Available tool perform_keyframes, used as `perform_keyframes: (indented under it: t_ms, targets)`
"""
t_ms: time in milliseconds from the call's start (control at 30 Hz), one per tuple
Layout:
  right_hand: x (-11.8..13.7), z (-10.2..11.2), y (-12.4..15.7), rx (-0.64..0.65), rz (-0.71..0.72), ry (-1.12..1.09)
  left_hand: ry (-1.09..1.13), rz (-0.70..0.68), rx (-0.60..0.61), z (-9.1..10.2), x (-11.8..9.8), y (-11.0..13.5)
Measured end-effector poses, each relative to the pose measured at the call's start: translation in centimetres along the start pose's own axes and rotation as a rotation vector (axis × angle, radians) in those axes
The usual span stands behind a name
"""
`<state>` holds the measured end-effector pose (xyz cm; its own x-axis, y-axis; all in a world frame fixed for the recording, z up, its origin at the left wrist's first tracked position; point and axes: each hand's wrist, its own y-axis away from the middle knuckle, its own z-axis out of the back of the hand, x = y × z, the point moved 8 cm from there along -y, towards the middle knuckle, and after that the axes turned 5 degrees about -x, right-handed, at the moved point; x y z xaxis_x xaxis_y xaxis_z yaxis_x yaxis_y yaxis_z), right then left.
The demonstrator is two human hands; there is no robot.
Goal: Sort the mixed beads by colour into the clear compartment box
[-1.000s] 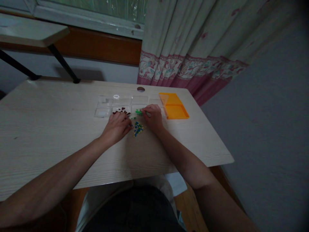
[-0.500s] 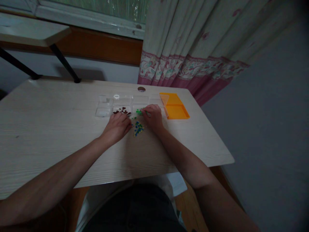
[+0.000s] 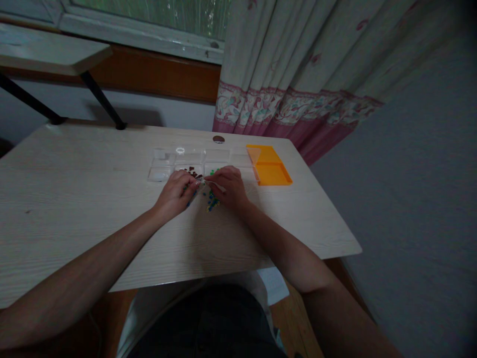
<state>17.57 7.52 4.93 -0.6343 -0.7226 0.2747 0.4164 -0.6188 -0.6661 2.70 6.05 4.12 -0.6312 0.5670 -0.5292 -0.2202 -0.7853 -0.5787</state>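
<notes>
The desk (image 3: 93, 199) is pale wood-grain board, smooth and matt with a faint sheen. At frame centre the compartment box (image 3: 164, 160) is clear glossy plastic catching a highlight. The tray (image 3: 270, 169) right of it is smooth orange plastic. The beads (image 3: 212, 201) look like hard coloured plastic. Upper right, the curtain (image 3: 298, 64) is printed matt cloth.

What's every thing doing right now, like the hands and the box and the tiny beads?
clear box: open, flat on the table.
brown beads: inside one compartment.
green beads: inside the next compartment.
loose beads: heaped between the hands.
orange tray: flat, empty.
right hand: pinching a thin pale tool.
left hand: curled, fingertips by the tool's tip.
</notes>
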Motion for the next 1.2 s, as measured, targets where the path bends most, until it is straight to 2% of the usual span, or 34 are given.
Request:
perform_keyframes:
  t_ms: [100,233,1200]
  targets:
    - [1.4,-0.3,0.2,0.031,0.063,-0.010,0.058,0.055,-0.013,0.1,0.4,-0.1]
    - [1.9,-0.5,0.3,0.049,0.067,-0.001,0.097,0.094,-0.011,0.0,0.6,-0.1]
    - [2.2,-0.3,0.3,0.032,0.062,0.008,0.146,0.094,0.003,-0.1,0.3,-0.1]
